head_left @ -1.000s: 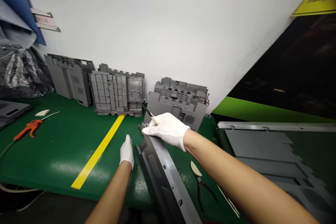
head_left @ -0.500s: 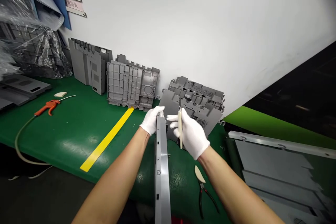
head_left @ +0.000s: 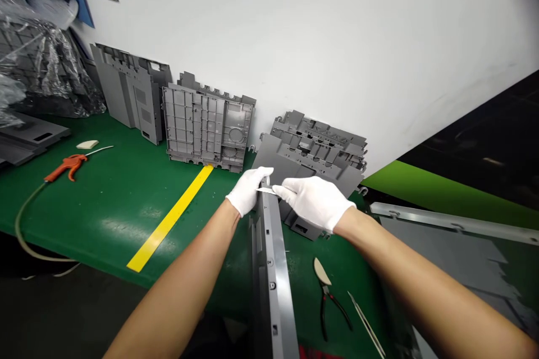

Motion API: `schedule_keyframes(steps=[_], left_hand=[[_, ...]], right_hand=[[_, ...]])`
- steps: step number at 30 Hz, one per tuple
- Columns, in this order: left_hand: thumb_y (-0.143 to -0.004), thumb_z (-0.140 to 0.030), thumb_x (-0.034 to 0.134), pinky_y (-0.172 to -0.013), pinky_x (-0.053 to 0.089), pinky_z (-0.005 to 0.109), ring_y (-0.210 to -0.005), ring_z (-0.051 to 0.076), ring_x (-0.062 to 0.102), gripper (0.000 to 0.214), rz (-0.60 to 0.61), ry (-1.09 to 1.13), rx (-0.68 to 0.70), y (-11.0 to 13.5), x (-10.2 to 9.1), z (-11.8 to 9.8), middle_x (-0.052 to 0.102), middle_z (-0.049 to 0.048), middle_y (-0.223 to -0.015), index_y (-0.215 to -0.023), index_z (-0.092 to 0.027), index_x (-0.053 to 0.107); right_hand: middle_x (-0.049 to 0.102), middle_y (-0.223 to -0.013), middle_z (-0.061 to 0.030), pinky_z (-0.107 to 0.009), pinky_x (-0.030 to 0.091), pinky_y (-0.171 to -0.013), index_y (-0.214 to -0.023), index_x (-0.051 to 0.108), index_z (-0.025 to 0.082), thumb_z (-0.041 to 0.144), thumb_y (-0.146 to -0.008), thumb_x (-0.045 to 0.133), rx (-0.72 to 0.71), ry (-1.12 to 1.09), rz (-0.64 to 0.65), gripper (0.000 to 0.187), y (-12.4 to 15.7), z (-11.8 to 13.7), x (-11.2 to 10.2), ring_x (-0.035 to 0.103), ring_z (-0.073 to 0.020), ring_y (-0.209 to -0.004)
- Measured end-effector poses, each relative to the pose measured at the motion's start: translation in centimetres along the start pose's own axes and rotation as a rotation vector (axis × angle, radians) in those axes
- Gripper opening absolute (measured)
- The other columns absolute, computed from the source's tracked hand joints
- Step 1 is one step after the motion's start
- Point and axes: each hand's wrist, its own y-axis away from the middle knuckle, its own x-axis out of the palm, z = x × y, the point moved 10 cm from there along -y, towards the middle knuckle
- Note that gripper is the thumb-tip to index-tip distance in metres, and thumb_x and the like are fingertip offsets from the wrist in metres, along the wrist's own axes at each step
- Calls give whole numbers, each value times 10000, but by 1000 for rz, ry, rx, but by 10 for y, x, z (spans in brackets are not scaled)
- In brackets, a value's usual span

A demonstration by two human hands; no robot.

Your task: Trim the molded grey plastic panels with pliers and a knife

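Observation:
A long grey plastic panel (head_left: 278,269) stands on edge in front of me, its narrow side up. My left hand (head_left: 249,190), white-gloved, grips the panel's far end. My right hand (head_left: 315,202), also gloved, is closed on a slim knife (head_left: 266,190) whose thin, pale blade lies across the panel's upper edge beside my left fingers. The glove hides the knife's handle. Right of the panel, pliers (head_left: 325,303) with dark handles lie with their head by a cream half-moon pad (head_left: 322,271). Silver tweezers (head_left: 366,325) rest nearer my right forearm.
More grey panels (head_left: 206,123) lean on the white wall, with another stack (head_left: 315,151) behind my hands. An orange air gun (head_left: 67,167) with a hose lies left, near a second cream pad (head_left: 87,145). Yellow tape (head_left: 170,219) crosses the green tabletop. Flat grey panels (head_left: 446,252) are at right.
My right hand has turned and come left, bringing the knife from upright beside the panel onto its far edge. The panel leans a little differently; my left hand still holds it.

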Motion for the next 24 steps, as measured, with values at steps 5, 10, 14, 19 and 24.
schedule_keyframes(steps=[5,10,14,19,24], left_hand=[[-762,-428,658,-542,293,274,-498,94,360,373,29,-31,2,1,2,-2,424,-43,-517,-552,-177,478],[-762,-456,661,-555,318,278,-524,104,395,379,31,-63,2,-2,1,1,464,-29,-543,-565,-178,494],[-761,-457,666,-552,317,275,-527,102,399,371,25,-59,-12,-4,0,5,467,-28,-555,-580,-177,502],[-753,-452,677,-541,308,272,-524,98,402,375,16,-36,-41,-6,-1,9,458,-28,-566,-581,-173,496],[-764,-445,677,-551,313,269,-532,92,405,369,33,-19,-57,-1,1,7,461,-27,-579,-589,-169,505]], right_hand=[[613,-636,-26,-307,317,-568,-765,644,265,685,-952,242,5,185,-27,610,-3,6,-1,517,-175,-553],[603,-619,-38,-310,341,-588,-805,673,263,689,-953,214,-16,286,-55,644,2,10,-1,563,-189,-580],[588,-616,-49,-320,347,-606,-804,677,252,691,-954,192,-24,315,-58,672,3,10,-1,571,-199,-592],[560,-596,-46,-332,343,-624,-820,675,250,696,-950,178,-33,312,-54,680,1,10,-1,555,-197,-586],[541,-583,-40,-335,306,-585,-779,647,256,727,-930,96,-62,323,-92,741,6,12,-4,527,-200,-546]])
